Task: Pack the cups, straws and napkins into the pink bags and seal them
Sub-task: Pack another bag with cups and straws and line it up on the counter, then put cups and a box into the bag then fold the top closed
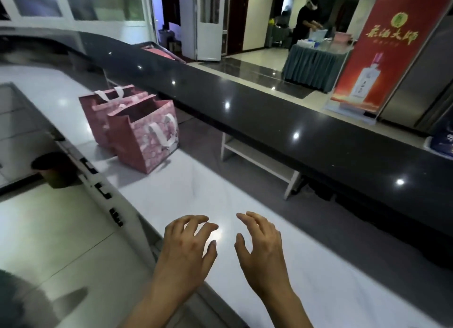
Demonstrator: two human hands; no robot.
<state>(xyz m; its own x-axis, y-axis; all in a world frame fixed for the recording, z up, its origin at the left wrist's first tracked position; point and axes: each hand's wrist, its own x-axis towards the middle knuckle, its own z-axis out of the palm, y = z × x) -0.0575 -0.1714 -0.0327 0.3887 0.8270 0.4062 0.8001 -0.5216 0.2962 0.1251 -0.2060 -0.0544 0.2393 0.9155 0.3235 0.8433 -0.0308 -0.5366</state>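
The white bench (245, 180) runs near to far under a dark counter (269, 121). Two pink bags (144, 141) stand open far left on it, touching, well apart from both hands. No cups, straws or napkins show. The bags look light; a hasty reach could tip them. Left hand (188, 249) and right hand (262, 249) hover near, fingers loosely spread, holding nothing.
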